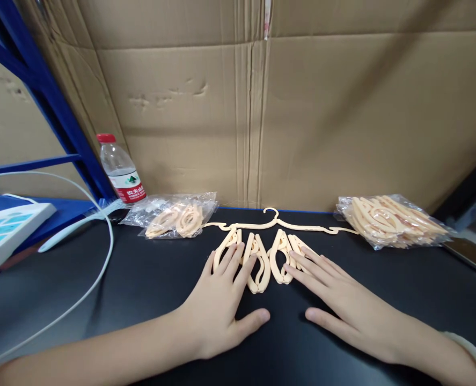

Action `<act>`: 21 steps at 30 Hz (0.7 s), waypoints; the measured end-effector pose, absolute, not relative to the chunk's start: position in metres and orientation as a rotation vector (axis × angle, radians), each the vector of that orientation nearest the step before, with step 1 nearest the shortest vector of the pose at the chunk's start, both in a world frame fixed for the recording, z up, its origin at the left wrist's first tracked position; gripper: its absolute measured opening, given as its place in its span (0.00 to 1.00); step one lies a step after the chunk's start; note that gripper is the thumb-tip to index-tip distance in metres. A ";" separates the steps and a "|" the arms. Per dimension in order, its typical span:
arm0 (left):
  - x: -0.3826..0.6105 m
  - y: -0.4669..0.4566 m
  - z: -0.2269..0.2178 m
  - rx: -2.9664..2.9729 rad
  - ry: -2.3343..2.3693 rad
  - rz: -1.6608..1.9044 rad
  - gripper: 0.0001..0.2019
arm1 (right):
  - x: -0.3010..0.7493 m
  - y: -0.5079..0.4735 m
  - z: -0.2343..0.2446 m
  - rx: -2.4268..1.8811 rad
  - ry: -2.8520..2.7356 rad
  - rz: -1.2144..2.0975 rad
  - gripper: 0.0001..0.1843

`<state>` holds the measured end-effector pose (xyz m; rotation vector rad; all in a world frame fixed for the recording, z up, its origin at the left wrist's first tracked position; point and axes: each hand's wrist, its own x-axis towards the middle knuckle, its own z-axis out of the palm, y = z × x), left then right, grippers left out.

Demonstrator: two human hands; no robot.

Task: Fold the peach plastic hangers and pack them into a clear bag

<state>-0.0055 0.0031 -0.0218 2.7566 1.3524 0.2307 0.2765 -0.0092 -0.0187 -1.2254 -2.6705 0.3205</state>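
My left hand (217, 297) lies flat with fingers spread, its fingertips over a folded cream hanger (227, 247) and at the edge of a second folded hanger (263, 268). My right hand (342, 295) is also spread, fingers reaching over another folded hanger (300, 247) and beside a fourth, the folded hanger (276, 262) in the middle. Neither hand grips anything. Behind the row, an unfolded hanger (276, 221) lies with its hook pointing away from me. My fingers partly hide the outer folded hangers.
Clear plastic bags of folded hangers sit at left (177, 219) and right (390, 222). A water bottle with a red cap (121, 171) stands back left. A white cable (111, 241) loops near a white device (16, 225). A phone (473, 254) lies far right. Cardboard (173, 118) rises behind.
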 end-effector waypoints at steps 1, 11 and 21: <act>-0.004 0.006 -0.023 2.758 1.337 0.235 0.42 | 0.276 -0.009 -0.018 -1.245 -2.659 0.328 0.33; 0.002 0.013 -0.024 2.751 1.317 0.258 0.41 | 0.279 -0.005 -0.019 -1.330 -2.666 0.319 0.33; 0.007 0.011 -0.019 2.705 1.340 0.250 0.40 | 0.279 -0.007 -0.017 -1.337 -2.655 0.341 0.33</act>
